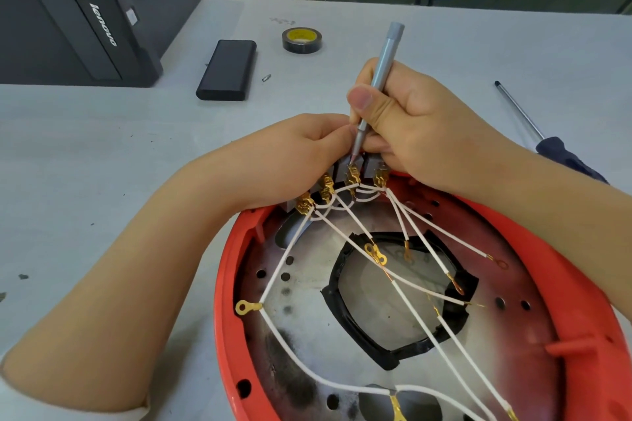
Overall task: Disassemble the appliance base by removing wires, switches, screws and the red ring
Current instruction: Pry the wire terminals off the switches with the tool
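Two hands worked together: your left hand pinched the grey switch block steady at the far rim of the red plastic ring on the desk, so your right hand, clenched round the slim grey metal screwdriver, could pry its brass terminals.

Desk: appliance base at the near edge, centre-right, with wires fanned across its inside from the switches at its far rim. Both hands meet at those switches: left hand, right hand, a slim screwdriver upright in the right. Behind them: power bank, a loose bit just to its right, tape roll further right. Far right: second screwdriver. Far left corner: computer case.
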Demonstrator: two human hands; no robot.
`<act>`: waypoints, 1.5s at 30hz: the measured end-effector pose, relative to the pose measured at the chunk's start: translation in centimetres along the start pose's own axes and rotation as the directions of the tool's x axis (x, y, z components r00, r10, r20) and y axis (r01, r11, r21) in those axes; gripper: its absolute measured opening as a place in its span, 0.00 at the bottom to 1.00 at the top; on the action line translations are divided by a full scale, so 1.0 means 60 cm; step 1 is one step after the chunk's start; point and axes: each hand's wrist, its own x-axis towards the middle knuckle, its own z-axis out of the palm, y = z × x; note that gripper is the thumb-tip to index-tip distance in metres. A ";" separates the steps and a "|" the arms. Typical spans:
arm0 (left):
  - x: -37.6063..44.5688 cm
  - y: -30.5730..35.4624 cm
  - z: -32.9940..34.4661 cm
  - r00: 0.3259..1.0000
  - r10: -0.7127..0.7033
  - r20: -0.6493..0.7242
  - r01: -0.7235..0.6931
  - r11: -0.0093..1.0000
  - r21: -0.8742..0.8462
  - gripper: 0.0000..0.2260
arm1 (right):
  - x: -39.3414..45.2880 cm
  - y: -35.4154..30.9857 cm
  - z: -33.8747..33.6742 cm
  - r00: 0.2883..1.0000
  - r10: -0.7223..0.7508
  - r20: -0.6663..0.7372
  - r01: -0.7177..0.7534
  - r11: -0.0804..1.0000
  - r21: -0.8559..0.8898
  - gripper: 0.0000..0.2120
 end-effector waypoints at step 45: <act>-0.007 -0.005 0.000 0.983 0.097 -0.159 -0.109 0.992 -0.070 0.08 | 0.003 -0.009 -0.005 0.987 0.115 -0.108 -0.126 0.987 -0.096 0.12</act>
